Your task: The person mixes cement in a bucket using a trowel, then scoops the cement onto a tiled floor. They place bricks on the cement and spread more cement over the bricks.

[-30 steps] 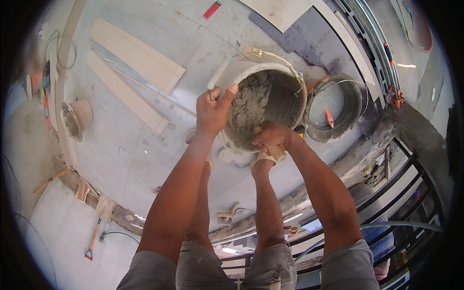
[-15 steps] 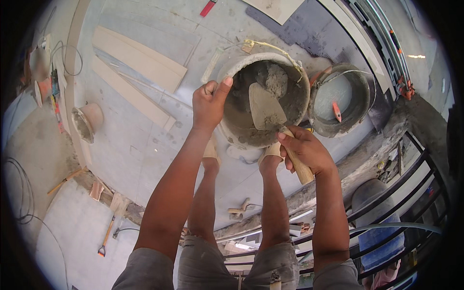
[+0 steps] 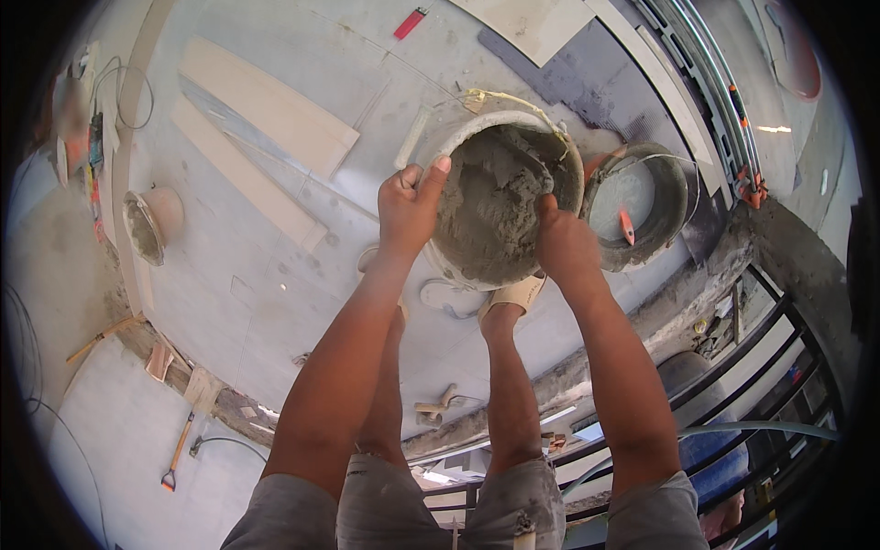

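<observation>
A bucket [image 3: 464, 134] of wet grey mortar [image 3: 486, 206] stands on the floor ahead of my feet, tipped slightly toward me. My left hand [image 3: 410, 206] is closed over its left rim, thumb up. At the right side, my right hand [image 3: 566, 240] is wrapped around the handle of a trowel [image 3: 544, 181]. Its blade is down in the mortar and mostly hidden, and my fist covers the handle.
Right of the mortar sits another bucket [image 3: 680, 206] with cloudy water and an orange-handled tool [image 3: 627, 226]. Long beige boards [image 3: 270, 105] lie at left, near a small tipped bucket [image 3: 167, 215]. A black metal railing [image 3: 775, 321] runs along the lower right.
The trowel, lifted with its blade showing above the mortar before, is now pushed down into it. My right hand has moved up over the bucket's right rim; my left keeps its hold.
</observation>
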Tool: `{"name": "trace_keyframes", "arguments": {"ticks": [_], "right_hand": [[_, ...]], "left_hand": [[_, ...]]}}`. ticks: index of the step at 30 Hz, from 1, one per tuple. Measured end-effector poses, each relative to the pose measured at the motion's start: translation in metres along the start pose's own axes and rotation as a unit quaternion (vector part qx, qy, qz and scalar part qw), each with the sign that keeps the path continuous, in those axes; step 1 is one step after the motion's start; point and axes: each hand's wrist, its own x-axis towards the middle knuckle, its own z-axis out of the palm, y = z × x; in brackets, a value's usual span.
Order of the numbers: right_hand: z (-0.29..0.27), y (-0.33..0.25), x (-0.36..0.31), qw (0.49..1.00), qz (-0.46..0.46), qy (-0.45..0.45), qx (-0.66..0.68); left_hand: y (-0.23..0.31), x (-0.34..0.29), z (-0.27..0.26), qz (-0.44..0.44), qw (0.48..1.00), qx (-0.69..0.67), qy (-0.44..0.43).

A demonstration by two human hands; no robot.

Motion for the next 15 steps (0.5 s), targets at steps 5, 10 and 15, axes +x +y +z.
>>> {"name": "trace_keyframes", "arguments": {"ticks": [5,10,15], "right_hand": [[0.025,-0.015,-0.011,0.981,-0.084,-0.14,-0.108],[-0.043,-0.006,-0.022,0.99,-0.099,-0.036,-0.093],[0.063,0.01,0.018,0.996,-0.027,-0.061,-0.059]], "left_hand": [[-0.012,0.006,0.002,0.001,1.0,0.018,0.008],[-0.009,0.005,-0.008,0.015,0.999,0.026,0.024],[-0.007,-0.001,0.012,0.02,1.0,0.015,0.011]]}}
